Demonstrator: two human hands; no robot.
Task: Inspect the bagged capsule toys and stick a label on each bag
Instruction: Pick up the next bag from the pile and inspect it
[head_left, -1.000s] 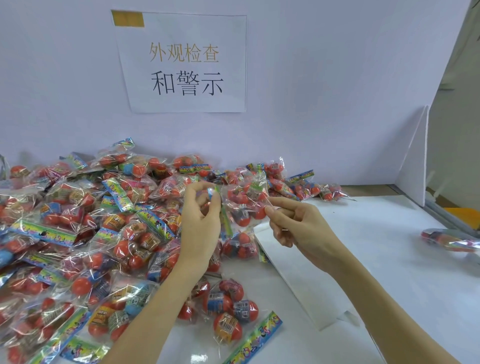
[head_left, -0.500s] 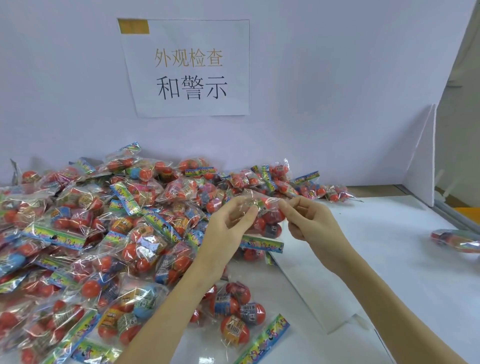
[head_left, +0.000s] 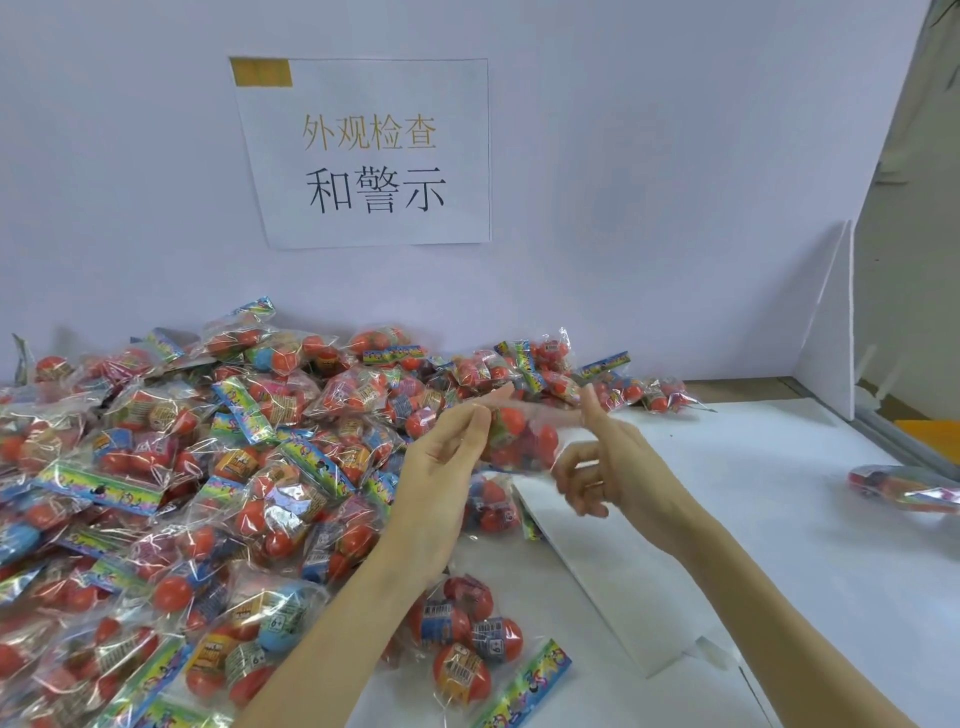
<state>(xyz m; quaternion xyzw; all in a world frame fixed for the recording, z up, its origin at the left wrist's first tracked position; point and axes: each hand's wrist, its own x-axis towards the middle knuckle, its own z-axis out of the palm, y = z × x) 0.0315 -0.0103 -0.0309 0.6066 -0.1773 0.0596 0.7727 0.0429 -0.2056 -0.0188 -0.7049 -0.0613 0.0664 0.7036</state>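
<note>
Holding 1 bag (head_left: 519, 436) between our hands above the pile (head_left: 218, 467) on the table (head_left: 779, 493): left hand (head_left: 441, 462) pinches its edge; right hand (head_left: 608, 467) fingers loosely curled against it, grip unclear.

held bag (head_left: 519, 436) blurred | R-edge bag (head_left: 906, 486) cut off (contents unclear)
</note>
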